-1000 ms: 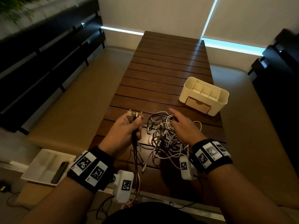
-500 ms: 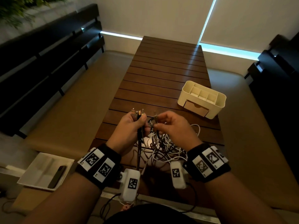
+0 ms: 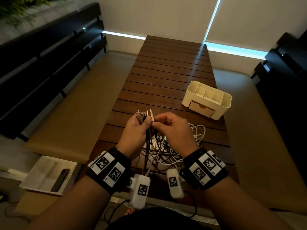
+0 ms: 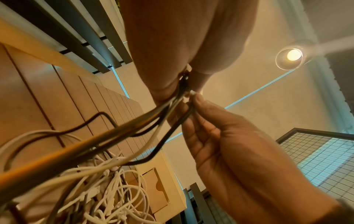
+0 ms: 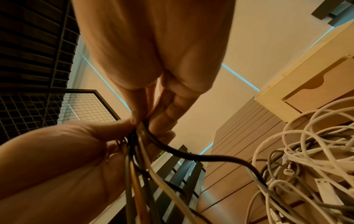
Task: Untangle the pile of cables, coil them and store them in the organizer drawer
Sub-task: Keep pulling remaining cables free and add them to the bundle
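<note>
A tangled pile of white and dark cables lies on the near end of the brown slatted table. Above it my left hand grips a bundle of several cable ends, plugs pointing up. My right hand pinches the plug of a black cable right against that bundle. In the left wrist view the gripped cables run down to the pile. The cream organizer stands at the right, its drawer shut.
Padded benches with dark slatted backs run along both sides of the table. A white tray holding a dark flat device sits low at the left. The table's far half holds nothing I can see.
My right hand left the pile, took hold of a black cable end and carried it up to the bundle in my left hand. The left hand rose slightly.
</note>
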Demonstrator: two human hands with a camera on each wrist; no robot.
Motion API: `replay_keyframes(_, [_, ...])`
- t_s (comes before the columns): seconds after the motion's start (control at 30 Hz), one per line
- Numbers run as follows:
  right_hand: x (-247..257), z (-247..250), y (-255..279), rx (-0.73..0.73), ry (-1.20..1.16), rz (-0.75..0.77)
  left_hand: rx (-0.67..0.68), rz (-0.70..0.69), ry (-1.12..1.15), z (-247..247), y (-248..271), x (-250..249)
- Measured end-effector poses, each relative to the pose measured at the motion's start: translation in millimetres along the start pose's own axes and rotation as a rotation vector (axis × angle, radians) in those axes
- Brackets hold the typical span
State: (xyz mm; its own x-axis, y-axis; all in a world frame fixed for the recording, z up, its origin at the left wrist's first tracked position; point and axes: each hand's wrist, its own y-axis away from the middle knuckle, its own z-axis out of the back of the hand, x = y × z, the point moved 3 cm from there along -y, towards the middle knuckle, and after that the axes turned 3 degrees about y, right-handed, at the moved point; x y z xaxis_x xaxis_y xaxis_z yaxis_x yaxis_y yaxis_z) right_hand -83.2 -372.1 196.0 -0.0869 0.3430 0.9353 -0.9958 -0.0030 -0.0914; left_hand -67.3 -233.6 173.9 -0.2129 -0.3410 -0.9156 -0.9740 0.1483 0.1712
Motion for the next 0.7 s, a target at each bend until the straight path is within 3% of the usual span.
replay_keyframes(0.23, [0, -2, 0, -0.004, -0.028, -0.007, 0.001, -0.019, 0.015, -1, 3, 1])
replay_keyframes(0.5, [3, 2, -5, 0.231, 0.069, 0.053, 0.006, -0.034, 0.055, 3, 7, -2])
replay_keyframes(0.6, [4, 3, -2, 0.3, 0.15, 0.093, -0.029, -0.059, 0.071, 5, 8, -2])
replay_keyframes(0.7, [5, 3, 0, 0.28, 0.107, 0.079, -0.119, -0.134, 0.109, 3, 10, -11])
